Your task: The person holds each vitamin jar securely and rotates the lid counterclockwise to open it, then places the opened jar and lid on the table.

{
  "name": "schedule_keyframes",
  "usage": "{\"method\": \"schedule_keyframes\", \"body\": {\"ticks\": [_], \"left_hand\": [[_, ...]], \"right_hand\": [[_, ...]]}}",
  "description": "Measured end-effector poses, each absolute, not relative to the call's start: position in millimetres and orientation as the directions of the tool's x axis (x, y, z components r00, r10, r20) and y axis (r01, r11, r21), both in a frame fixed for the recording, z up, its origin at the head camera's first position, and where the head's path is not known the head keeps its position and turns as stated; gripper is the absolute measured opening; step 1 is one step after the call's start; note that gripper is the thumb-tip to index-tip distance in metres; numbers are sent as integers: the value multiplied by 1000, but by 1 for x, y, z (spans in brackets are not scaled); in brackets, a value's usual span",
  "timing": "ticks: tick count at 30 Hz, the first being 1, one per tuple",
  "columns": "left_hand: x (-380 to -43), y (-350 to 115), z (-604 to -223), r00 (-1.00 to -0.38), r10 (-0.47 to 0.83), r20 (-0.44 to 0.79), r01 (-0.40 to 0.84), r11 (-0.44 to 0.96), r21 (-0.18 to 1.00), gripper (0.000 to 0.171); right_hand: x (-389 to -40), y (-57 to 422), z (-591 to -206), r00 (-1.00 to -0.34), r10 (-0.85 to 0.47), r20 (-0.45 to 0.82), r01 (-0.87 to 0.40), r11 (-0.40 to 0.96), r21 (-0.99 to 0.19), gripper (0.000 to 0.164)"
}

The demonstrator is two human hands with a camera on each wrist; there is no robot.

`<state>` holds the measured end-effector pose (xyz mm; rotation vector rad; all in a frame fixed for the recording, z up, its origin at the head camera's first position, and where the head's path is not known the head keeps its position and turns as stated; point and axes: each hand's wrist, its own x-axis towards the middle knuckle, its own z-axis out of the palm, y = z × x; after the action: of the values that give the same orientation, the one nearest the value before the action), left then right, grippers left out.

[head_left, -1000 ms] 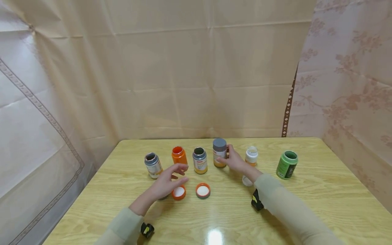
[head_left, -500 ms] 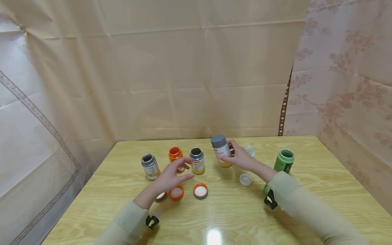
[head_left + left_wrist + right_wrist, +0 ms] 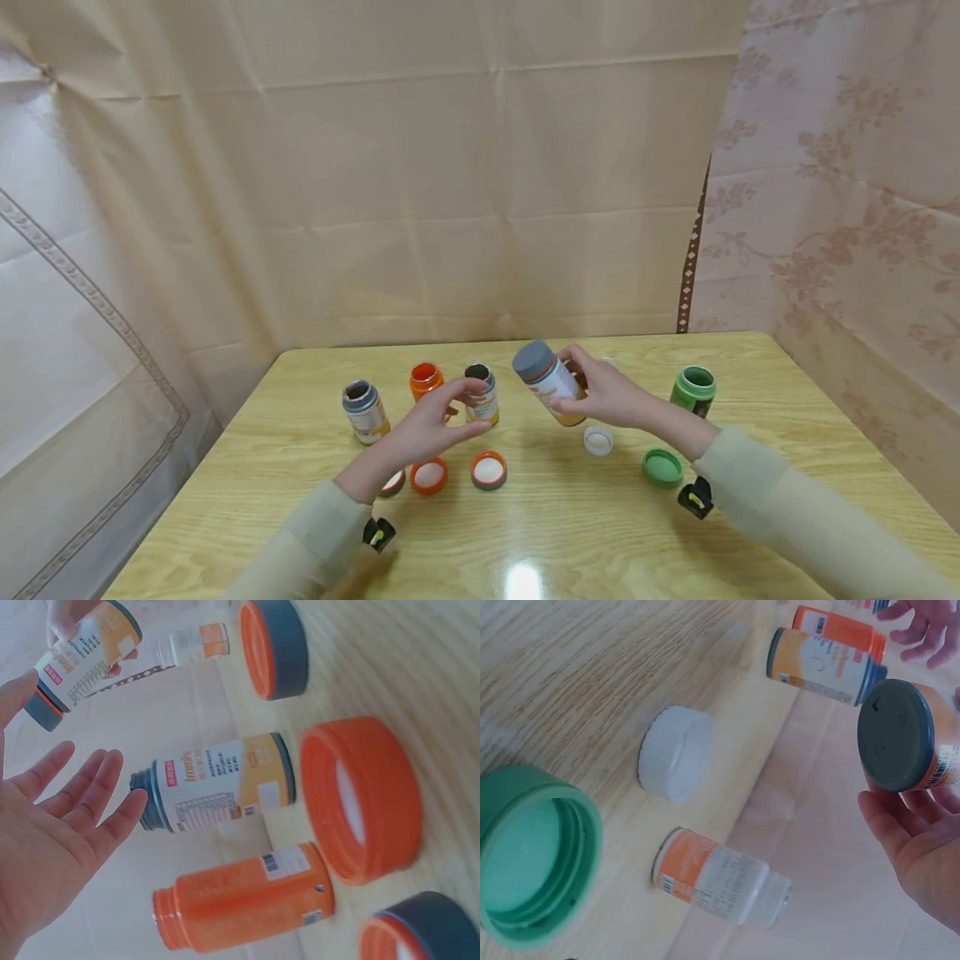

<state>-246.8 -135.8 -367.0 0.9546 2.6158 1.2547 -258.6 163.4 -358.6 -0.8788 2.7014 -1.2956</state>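
My right hand [image 3: 609, 393] grips a supplement jar [image 3: 553, 382] with its dark grey lid on. The jar hangs above the table, its lid tilted to the left, and its dark base [image 3: 895, 735] shows in the right wrist view. My left hand [image 3: 433, 427] holds nothing; its fingers and thumb are parted, just in front of a lidless grey-necked jar [image 3: 483, 407]. In the left wrist view the raised jar's lid [image 3: 43, 711] appears near my left thumb. A lidless orange jar [image 3: 424, 380] stands partly behind my left hand.
Another lidless grey-necked jar [image 3: 366, 414] stands at left, a green jar [image 3: 694, 388] at right. A small white bottle [image 3: 724, 876] is mostly hidden in the head view. Lids lie in front: grey [image 3: 393, 484], orange [image 3: 429, 477], orange-rimmed [image 3: 489, 472], white [image 3: 598, 442], green [image 3: 663, 468].
My right hand has lifted the lidded jar off the table and tilted its top leftward. My left hand has moved right, from before the orange jar toward the middle grey-necked jar.
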Motion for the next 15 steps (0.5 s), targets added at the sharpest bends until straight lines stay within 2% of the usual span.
{"method": "schedule_keyframes", "body": {"ticks": [7,15], "left_hand": [[-247,-124,-357,-762,606,229,564,447,695,55],[-247,-109,-347,-731,641,235,588,416,694,63]], "right_hand": [[-247,167,-351,-822,-522,227,-519,522,-677,50],[-238,175,-347,-797,-569,201,-546,538,-642,50]]}}
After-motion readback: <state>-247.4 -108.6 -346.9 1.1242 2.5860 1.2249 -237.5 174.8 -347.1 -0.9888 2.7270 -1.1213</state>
